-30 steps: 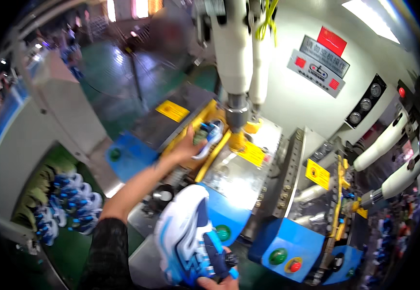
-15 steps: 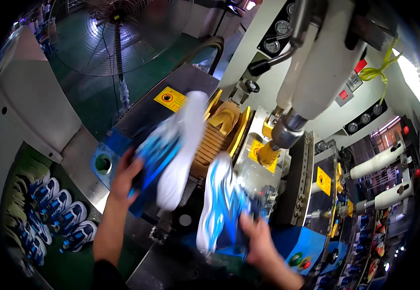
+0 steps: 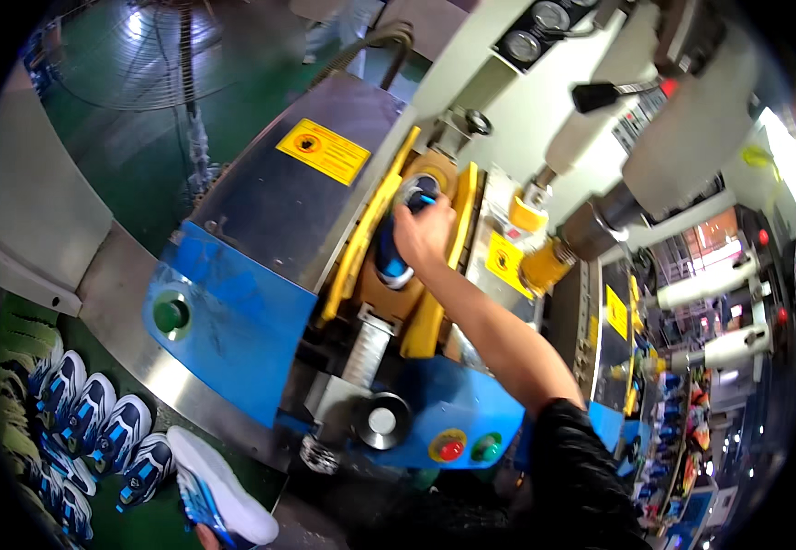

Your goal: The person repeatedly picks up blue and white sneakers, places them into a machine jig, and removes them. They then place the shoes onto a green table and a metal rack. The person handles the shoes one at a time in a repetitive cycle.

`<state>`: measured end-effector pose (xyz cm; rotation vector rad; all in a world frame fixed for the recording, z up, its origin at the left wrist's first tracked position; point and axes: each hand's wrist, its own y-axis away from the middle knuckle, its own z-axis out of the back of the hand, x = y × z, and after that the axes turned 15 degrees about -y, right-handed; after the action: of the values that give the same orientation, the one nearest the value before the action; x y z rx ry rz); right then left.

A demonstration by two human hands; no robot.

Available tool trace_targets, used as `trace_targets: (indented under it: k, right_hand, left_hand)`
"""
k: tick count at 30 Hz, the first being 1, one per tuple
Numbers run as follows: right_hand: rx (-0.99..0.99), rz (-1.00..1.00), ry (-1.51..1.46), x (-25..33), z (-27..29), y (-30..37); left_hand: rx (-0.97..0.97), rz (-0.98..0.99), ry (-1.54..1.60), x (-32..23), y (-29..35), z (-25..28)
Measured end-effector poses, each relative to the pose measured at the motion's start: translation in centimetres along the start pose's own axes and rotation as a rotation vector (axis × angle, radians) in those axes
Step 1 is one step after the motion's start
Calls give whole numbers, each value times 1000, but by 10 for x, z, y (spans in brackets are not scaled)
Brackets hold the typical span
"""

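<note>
My right hand (image 3: 427, 231) reaches into the machine and grips a dark blue and white sneaker (image 3: 387, 255) by its upper. That sneaker lies sole down on the brown bed (image 3: 381, 298), between two yellow side pads (image 3: 361, 247). At the lower left edge, a fingertip of my left hand (image 3: 205, 537) shows against a second sneaker (image 3: 228, 486), blue with a white sole turned up. The rest of that hand is out of the picture.
Several similar sneakers (image 3: 95, 412) stand on a green surface at the lower left. A blue panel with a green button (image 3: 171, 313) flanks the machine. Red (image 3: 450, 449) and green buttons sit in front. White press cylinders (image 3: 673, 147) hang at the right; a fan stands behind.
My right hand has moved forward with its sneaker, which now rests between the yellow pads. My left hand has carried the other sneaker down and left. The view has shifted too.
</note>
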<state>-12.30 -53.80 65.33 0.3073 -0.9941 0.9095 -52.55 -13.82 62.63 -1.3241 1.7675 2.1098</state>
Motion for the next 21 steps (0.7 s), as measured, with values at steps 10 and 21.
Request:
trace_targets:
  k: [10,21]
  right_hand:
    - [572,558,102,29,143,86]
    - [503,448,-112,-63,322,334]
  left_hand:
    - [124,-476,46,58,15,-30]
    - [240,-291,236,96,160,-32]
